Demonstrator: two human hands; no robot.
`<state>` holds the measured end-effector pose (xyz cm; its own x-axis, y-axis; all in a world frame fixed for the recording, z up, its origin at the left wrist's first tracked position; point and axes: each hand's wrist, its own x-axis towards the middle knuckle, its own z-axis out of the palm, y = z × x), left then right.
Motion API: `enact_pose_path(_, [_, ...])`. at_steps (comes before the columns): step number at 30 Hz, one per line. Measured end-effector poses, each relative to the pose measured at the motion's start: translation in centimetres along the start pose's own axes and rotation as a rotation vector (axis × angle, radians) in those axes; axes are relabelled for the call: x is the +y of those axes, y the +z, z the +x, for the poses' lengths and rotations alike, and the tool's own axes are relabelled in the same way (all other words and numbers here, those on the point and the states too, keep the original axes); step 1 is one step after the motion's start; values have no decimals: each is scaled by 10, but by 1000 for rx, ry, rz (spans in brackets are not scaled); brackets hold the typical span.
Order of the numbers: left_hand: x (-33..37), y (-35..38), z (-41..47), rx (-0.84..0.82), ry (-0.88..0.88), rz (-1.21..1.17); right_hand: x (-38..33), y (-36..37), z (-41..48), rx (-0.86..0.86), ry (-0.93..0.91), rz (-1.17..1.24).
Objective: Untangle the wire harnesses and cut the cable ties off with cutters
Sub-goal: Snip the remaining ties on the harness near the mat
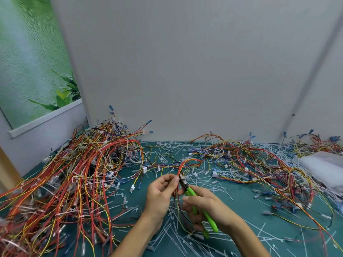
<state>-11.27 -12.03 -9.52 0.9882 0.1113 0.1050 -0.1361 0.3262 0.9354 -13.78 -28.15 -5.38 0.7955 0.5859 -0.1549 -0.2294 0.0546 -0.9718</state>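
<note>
A heap of wire harnesses (89, 164) lies on the table (246, 204) at left, against the wall (185, 71) behind; a flatter tangle (250, 164) spreads on the right. Cut cable ties (185, 240) lie scattered between and before them. At the front middle, the left hand (159, 193) holds one harness (187, 161) just left of the cutters (191, 191) in the right hand (206, 206)

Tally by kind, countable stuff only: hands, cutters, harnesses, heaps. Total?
Hands: 2, left hand and right hand
Green cutters: 1, in right hand
Held harness: 1, pinched by left hand
Harness heaps: 2, left heap and right heap
Cut ties: too many to count
Total: 6
</note>
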Motion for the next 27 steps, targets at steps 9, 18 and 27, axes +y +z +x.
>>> enact_pose_path(9, [0, 3, 0, 15, -28, -44, 6, -1, 3, 76, -70, -209])
enact_pose_path(18, [0, 3, -1, 22, -89, -68, 13, -5, 7, 77, -51, -249])
enact_pose_path(27, [4, 6, -3, 28, -99, -93, 15, -6, 8, 65, -51, -220])
